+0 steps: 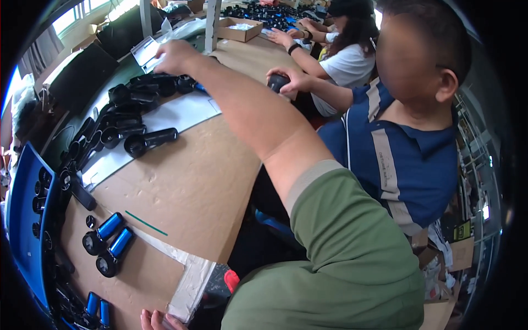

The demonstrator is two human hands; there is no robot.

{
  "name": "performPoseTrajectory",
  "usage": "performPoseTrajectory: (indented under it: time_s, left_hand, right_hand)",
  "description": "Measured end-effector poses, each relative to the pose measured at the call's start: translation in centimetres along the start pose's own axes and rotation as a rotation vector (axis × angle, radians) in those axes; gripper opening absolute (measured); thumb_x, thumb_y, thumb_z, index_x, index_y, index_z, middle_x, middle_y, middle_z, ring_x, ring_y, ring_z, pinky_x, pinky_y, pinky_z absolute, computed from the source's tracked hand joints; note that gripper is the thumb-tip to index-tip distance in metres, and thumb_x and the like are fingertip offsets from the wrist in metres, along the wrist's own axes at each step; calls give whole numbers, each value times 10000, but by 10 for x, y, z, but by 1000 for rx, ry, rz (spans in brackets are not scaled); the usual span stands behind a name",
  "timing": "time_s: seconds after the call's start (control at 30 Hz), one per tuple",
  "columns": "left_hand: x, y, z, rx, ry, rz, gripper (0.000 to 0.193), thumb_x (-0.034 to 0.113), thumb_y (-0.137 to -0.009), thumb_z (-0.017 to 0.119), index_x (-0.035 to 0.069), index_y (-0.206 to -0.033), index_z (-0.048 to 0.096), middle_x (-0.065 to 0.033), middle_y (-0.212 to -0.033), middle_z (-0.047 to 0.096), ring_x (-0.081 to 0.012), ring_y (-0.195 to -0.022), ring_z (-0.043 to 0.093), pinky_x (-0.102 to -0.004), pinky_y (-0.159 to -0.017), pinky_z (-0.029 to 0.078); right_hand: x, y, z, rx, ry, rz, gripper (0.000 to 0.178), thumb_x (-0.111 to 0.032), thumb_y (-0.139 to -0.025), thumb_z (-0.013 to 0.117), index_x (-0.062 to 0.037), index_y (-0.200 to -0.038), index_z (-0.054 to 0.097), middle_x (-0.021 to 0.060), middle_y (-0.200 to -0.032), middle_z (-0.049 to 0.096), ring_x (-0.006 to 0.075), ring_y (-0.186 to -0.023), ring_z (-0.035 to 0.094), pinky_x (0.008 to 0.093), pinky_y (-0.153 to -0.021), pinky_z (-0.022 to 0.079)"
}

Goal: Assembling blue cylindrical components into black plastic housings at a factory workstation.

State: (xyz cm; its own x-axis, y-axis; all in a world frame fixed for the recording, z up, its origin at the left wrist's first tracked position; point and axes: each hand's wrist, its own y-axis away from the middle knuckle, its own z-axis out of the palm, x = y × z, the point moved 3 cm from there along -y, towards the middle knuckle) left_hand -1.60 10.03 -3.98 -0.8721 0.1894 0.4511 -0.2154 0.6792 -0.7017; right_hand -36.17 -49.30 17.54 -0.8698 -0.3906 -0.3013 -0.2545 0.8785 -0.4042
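My right arm stretches across the table to the far left. My right hand (pixel 179 57) has its fingers curled at the edge of a flat white-and-grey piece (pixel 145 54); what the fingers hold, if anything, is hidden. Below it lies a heap of black parts (pixel 132 99), each with a round head and a tubular handle, partly on a white sheet (pixel 179 116). At the lower edge the fingertips of my left hand (pixel 159 320) show, apart, by the table edge. Nearest them lie blue metallic cylinders (pixel 98 309); two more, with black round heads (pixel 108 263), lie farther up.
A blue tray (pixel 28 231) with black parts stands at the left. A co-worker (pixel 396 148) sits close on the right, a black part (pixel 278 82) in one hand. Beyond, another person (pixel 352 60) works near a cardboard box (pixel 239 30). Pale tape (pixel 190 286) covers the table's near corner.
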Motion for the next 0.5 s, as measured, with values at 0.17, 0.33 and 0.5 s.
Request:
performPoseTrajectory:
  time_s: [0.17, 0.33, 0.5]
  left_hand:
    - [14, -4, -7, -102, -91, -107, 223, 98, -940, 734, 51, -1156, 762, -222, -1368, 663, -401, -1193, 651, -448, -1058, 527]
    - [16, -8, -11, -119, -133, -112, 214, 104, -942, 737, 56, -1149, 768, -226, -1376, 663, -401, -1203, 650, -454, -1067, 523]
    - [16, -10, -13, -139, -118, -108, 222, 113, -944, 740, 58, -1157, 772, -226, -1386, 663, -399, -1216, 647, -466, -1079, 517]
  right_hand:
    - [-147, 75, 53, 196, -604, -217, 296, -191, -776, 772, -16, -1009, 823, 117, -878, 815, 280, -673, 727, 359, -661, 607]
    - [-241, 187, 81, 182, -1029, -335, 84, -64, -812, 749, -3, -861, 781, 113, -837, 755, 251, -697, 658, 380, -679, 553]
    - [-238, 215, 106, 171, -1025, -320, 46, -28, -820, 714, -7, -817, 754, 105, -810, 747, 281, -689, 653, 372, -695, 559]
